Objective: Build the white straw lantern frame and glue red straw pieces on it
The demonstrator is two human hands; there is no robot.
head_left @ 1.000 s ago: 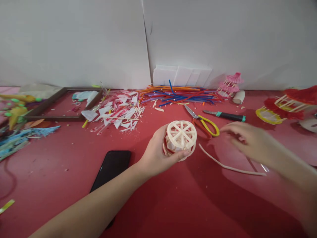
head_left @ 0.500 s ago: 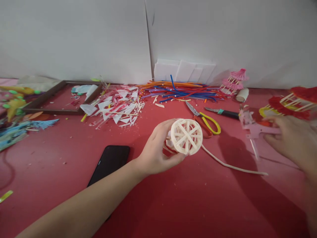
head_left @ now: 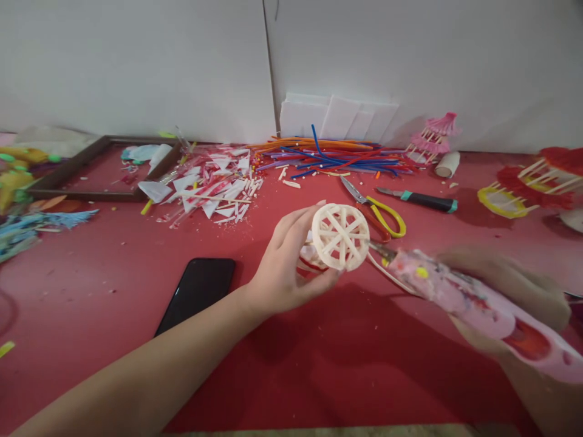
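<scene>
The left hand (head_left: 285, 264) is curved around a little round model (head_left: 341, 236), fingers on one side and thumb underneath, bent in just enough to hold it. The model is up off the desk (head_left: 282, 370), in front of the person. Its cream top looks like a wheel with spokes and is tipped toward the person. Some red shows lower down behind the wheel.

The right hand (head_left: 514, 288) is blurry, but it is wrapped around a pink glue gun (head_left: 460, 294). The gun's metal tip points at the wheel's right edge. It is too hard to tell if they touch.

A pale strand (head_left: 392, 278) lies under the gun's tip. Just past the model are scissors (head_left: 362, 199) with one yellow handle and one red one. A craft knife (head_left: 432, 201) lies to their right. On the left side, a black phone (head_left: 198, 291) lies near the arm.

Farther back there is a messy pile of scraps (head_left: 218, 188), then a heap of coloured strands (head_left: 337, 159). White sheets (head_left: 303, 119) lean on the wall behind them. A pink tower (head_left: 432, 144) stands by a small roll (head_left: 448, 164). A brown frame (head_left: 91, 195) lies at the far left.
</scene>
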